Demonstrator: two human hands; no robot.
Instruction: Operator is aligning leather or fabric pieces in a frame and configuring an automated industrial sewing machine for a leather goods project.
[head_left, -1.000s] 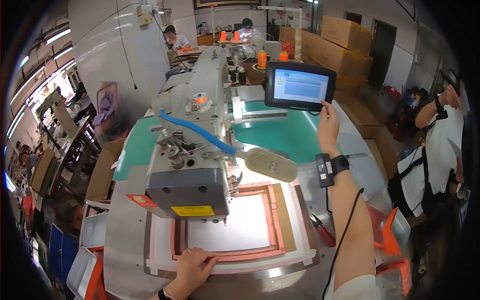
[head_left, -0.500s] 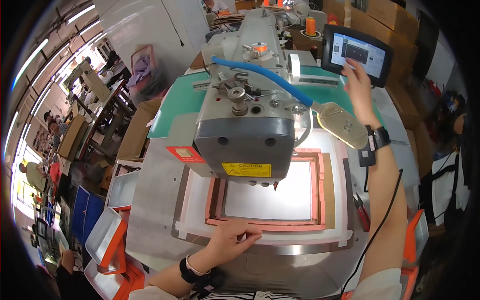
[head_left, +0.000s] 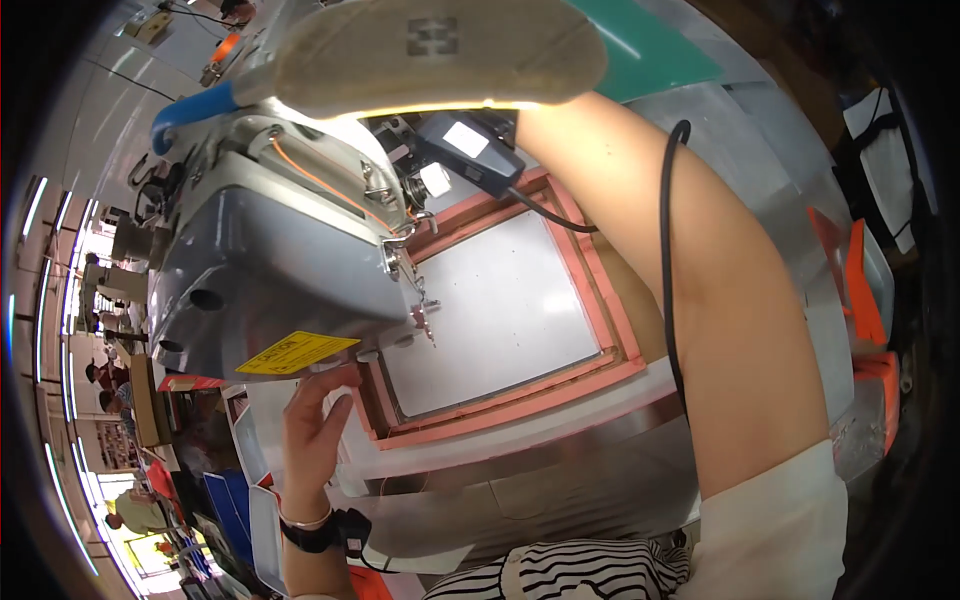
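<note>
A sewing machine head [head_left: 270, 250], grey with a yellow label, fills the left middle. Orange thread runs down its side to the needle area [head_left: 425, 310]. Beneath it lies a pink-edged rectangular frame [head_left: 510, 400] around a white sheet [head_left: 500, 310]. My left hand [head_left: 312, 425] is by the frame's near left corner, just under the machine head. Its fingers bend, its thumb stands apart, and nothing shows between them. My right forearm [head_left: 740, 330] reaches up past the frame; behind the lamp [head_left: 450, 50], the right hand is hidden. A black device [head_left: 470, 150] is strapped at that wrist.
A black cable [head_left: 668, 240] loops along my right arm. Orange-edged trays [head_left: 862, 290] stand at the far right, and a blue bin [head_left: 232, 515] is at the lower left. A green panel [head_left: 650, 50] lies beyond the lamp.
My view has moved closer and turned, so the machine head now sits left. My right hand, earlier at a touchscreen, is now hidden behind the lamp. My left hand is nearer the machine head.
</note>
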